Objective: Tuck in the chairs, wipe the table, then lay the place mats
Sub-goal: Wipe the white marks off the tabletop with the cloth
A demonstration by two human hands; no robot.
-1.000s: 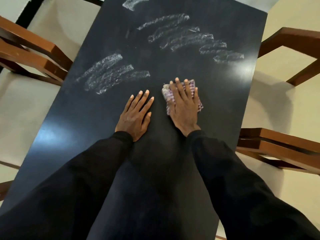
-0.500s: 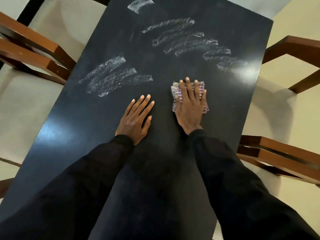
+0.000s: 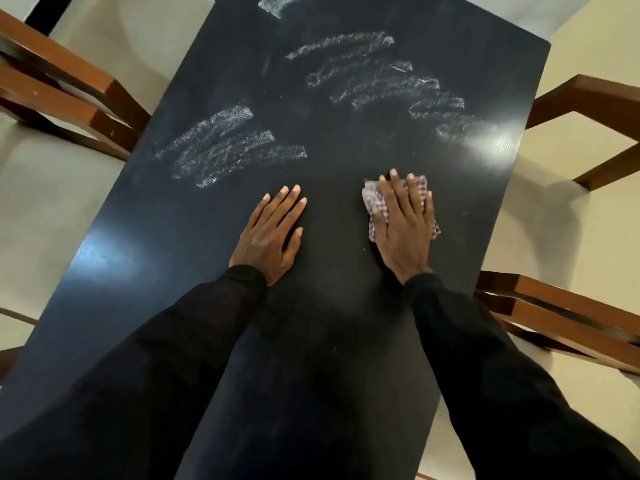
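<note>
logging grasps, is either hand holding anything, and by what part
Nothing gripped: right hand presses flat on top of the checked cloth; left hand lies bare on the table.

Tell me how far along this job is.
Done, it seems: the chairs stand close against the table. In hand: the right hand presses a cloth flat on the table, and the left hand rests flat beside it. Left: the white smears beyond the hands are unwiped, and no mats are in view.

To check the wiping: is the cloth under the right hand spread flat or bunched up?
Bunched. The cloth is a crumpled wad hardly wider than the right hand pressing it on the table.
</note>
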